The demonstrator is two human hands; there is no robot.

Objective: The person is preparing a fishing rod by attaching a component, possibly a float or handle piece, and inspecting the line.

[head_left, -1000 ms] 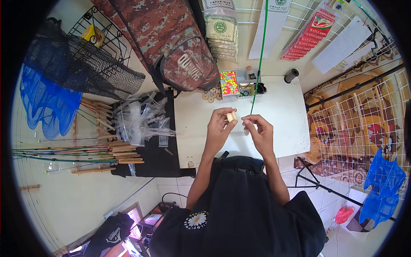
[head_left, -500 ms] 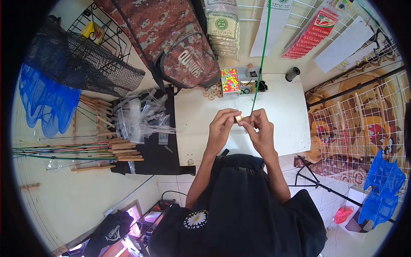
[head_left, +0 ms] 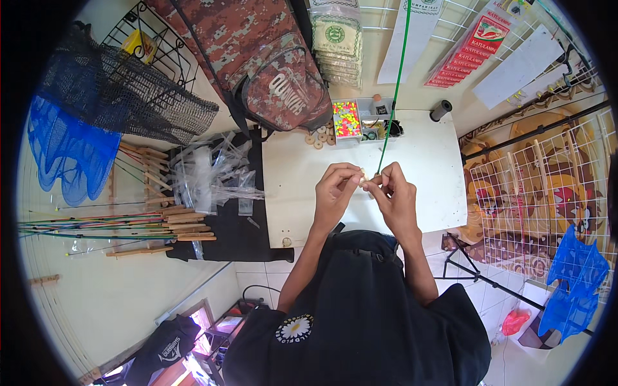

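Little is changed from half a second ago: both hands are kept together above the white table (head_left: 425,161), only drawn slightly closer. The left hand (head_left: 335,190) is curled, fingertips pinched on a small pale piece (head_left: 362,175). The right hand (head_left: 394,196) is pinched at the lower end of the thin green rod (head_left: 394,96), which is slanted up past the bead box (head_left: 346,120) at the table's far edge.
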